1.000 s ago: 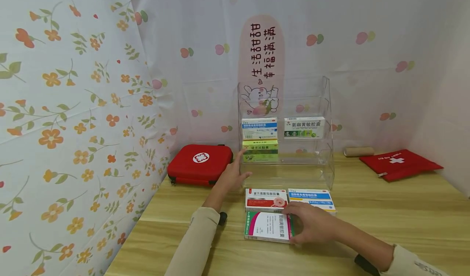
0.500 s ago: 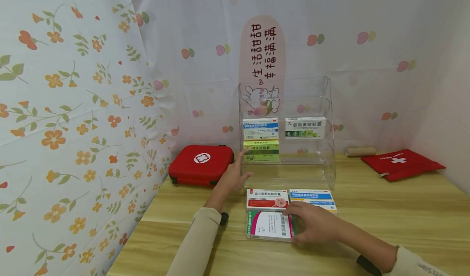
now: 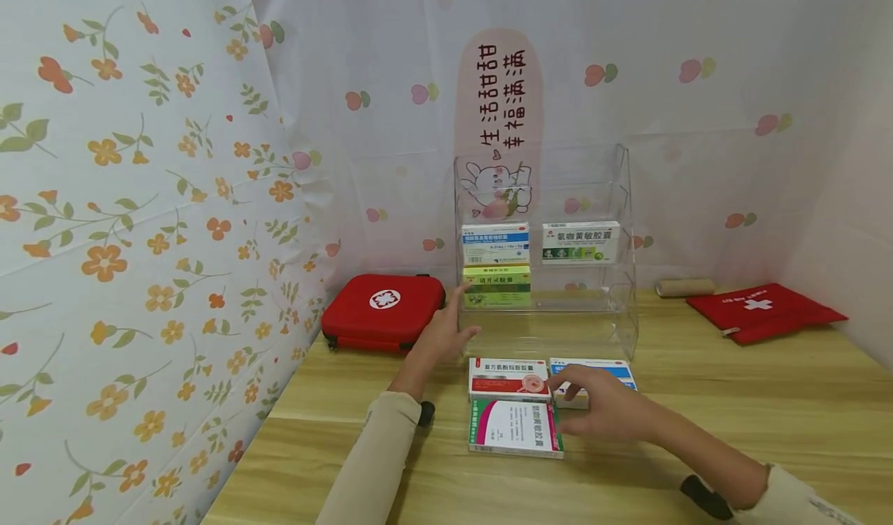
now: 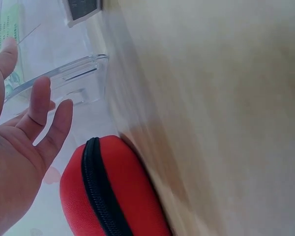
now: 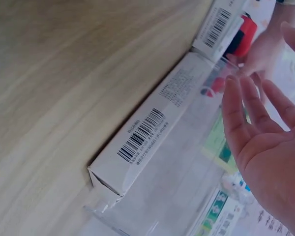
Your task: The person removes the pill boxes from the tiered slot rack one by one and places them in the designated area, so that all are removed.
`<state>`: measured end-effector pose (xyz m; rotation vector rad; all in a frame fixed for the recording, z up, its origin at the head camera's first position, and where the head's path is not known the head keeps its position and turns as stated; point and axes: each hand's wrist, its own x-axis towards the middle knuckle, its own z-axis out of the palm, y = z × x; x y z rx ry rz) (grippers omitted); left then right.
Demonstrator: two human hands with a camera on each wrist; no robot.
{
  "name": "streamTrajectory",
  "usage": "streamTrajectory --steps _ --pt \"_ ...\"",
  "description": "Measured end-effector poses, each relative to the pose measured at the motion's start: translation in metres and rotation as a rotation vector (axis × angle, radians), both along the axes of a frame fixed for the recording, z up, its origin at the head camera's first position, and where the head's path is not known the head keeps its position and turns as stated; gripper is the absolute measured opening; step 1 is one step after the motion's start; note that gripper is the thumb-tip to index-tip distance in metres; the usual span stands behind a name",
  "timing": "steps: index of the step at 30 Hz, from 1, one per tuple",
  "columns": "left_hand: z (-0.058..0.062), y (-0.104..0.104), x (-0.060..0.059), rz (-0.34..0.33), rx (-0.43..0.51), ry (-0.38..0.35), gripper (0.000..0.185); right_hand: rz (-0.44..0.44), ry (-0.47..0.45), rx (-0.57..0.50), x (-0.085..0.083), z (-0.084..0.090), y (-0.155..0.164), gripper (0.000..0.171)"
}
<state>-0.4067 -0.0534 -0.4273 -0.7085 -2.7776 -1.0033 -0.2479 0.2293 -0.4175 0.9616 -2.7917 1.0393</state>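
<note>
With right hand (image 3: 605,409) spread over blue-and-white box (image 3: 619,371), left hand (image 3: 441,338) spread beside clear rack (image 3: 558,311), and green-and-white box (image 3: 514,428) flat, nearer desk's (image 3: 300,409) left edge than right: best pinch one box at a time, by opposite sides.

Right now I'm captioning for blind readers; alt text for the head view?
The right hand is among three medicine boxes on a wood-grain table; the left hand is beside a clear tiered rack holding three more boxes.
</note>
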Motion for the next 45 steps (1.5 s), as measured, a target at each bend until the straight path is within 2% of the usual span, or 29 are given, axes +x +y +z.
streamTrajectory --steps 3,8,13,18,22,25,28,35,40,45 --pt "0.002 -0.001 0.000 0.005 -0.004 -0.010 0.091 -0.016 0.021 -0.072 -0.004 -0.001 0.000 0.046" --pt "0.003 -0.002 -0.001 0.002 0.006 -0.033 0.091 -0.125 0.077 -0.115 -0.014 0.002 0.000 0.038" --pt "0.002 -0.003 -0.002 0.000 0.018 -0.023 0.091 -0.242 0.079 -0.165 -0.025 0.011 -0.004 0.030" --pt "0.002 0.003 -0.004 -0.029 0.058 -0.033 0.090 -0.356 0.080 -0.199 -0.039 0.022 -0.005 0.030" --pt "0.001 0.008 -0.005 -0.047 0.072 -0.034 0.088 -0.388 0.072 -0.235 -0.049 0.032 -0.001 0.031" --pt "0.000 0.009 -0.004 -0.036 0.061 -0.032 0.088 -0.401 0.078 -0.266 -0.057 0.039 0.002 0.030" --pt "0.000 0.005 -0.003 -0.013 0.053 -0.021 0.089 -0.405 0.087 -0.264 -0.065 0.045 0.001 0.032" --pt "0.002 -0.001 -0.004 -0.043 0.031 0.007 0.088 -0.447 0.094 -0.263 -0.086 0.049 -0.003 0.043" --pt "0.003 -0.001 -0.003 0.001 0.022 0.001 0.089 -0.445 0.157 -0.257 -0.098 0.052 -0.003 0.048" --pt "0.004 -0.001 -0.001 0.002 0.019 -0.004 0.089 -0.445 0.205 -0.246 -0.105 0.054 -0.004 0.049"
